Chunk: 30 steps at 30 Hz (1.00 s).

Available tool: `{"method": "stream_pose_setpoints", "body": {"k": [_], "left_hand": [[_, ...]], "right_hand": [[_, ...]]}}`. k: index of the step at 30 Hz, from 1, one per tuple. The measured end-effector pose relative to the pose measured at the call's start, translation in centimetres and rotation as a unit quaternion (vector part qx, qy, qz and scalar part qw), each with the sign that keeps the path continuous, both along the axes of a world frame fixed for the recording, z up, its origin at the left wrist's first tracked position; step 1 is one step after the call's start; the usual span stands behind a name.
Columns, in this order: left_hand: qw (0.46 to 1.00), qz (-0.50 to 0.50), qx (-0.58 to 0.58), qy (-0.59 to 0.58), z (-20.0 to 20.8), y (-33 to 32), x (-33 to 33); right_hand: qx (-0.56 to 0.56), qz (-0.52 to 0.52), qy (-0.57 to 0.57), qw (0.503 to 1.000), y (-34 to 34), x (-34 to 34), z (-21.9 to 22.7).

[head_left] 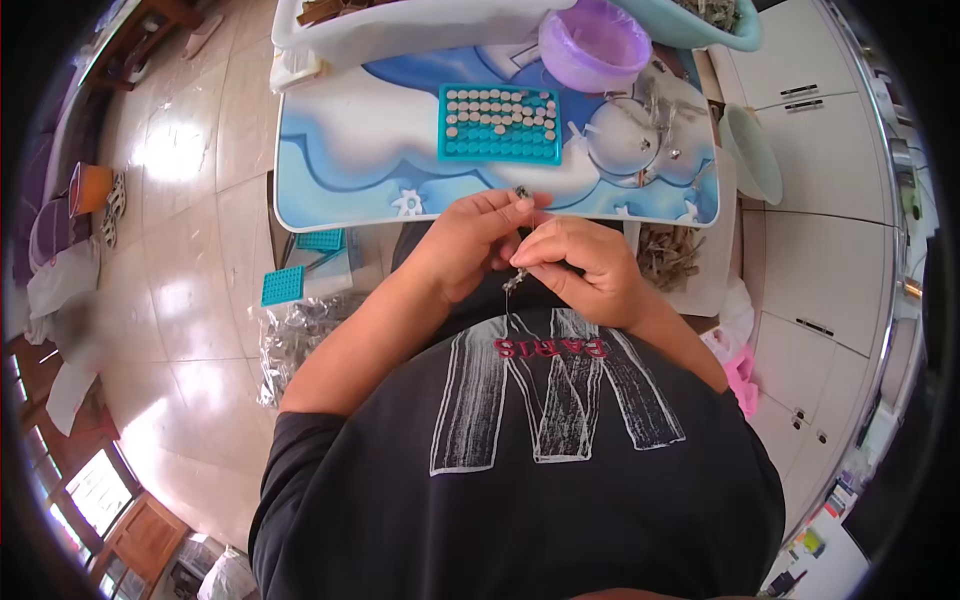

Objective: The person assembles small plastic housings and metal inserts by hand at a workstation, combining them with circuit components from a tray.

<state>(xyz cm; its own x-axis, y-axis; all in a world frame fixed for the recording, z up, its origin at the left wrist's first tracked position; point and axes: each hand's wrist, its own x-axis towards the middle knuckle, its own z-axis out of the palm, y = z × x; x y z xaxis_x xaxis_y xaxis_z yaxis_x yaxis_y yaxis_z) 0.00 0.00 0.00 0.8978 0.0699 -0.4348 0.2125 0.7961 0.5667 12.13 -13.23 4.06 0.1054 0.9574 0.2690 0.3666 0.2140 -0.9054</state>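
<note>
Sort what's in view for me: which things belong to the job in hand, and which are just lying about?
Likely in the job:
small knobbly pieces at the left hand and right hand
perhaps the teal tray of pale discs

Apparently just lying about:
orange container
slipper
pink plastic bag

The camera is up on the person's head, the left of a side-by-side pair, and it peers steeply down over a black T-shirt point(600, 520). The left hand point(463, 238) and right hand point(592, 263) fall near mid-view, fairly close; the blue-and-white tabletop point(330, 165) spreads just beyond. Its fisheye sweep bends the tiled floor point(215, 290) leftward and white cabinets point(822, 160) rightward.
</note>
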Motion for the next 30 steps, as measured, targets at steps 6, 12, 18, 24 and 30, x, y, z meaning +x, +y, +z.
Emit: {"method": "stream_pose_setpoints", "body": {"k": [6,12,18,24,30], "left_hand": [[0.995,0.104,-0.002,0.004,0.1,0.6,0.3],[0.944,0.129,0.3,0.045,1.9,0.6,0.7],[0.989,-0.037,0.139,0.017,1.7,2.0,-0.1],[0.999,-0.021,-0.013,0.035,0.3,2.8,-0.5],[0.997,-0.026,-0.07,0.031,-0.5,3.9,-0.7]], "right_hand": [[0.029,0.023,-0.018,0.999,1.1,0.2,-0.5],[0.035,-0.218,-0.056,0.974,2.1,1.8,-1.3],[0.044,-0.145,-0.064,0.986,3.3,2.7,-1.8],[0.018,-0.128,-0.064,0.989,4.0,2.7,-2.7],[0.045,-0.131,-0.162,0.977,5.0,3.2,-3.1]]}}
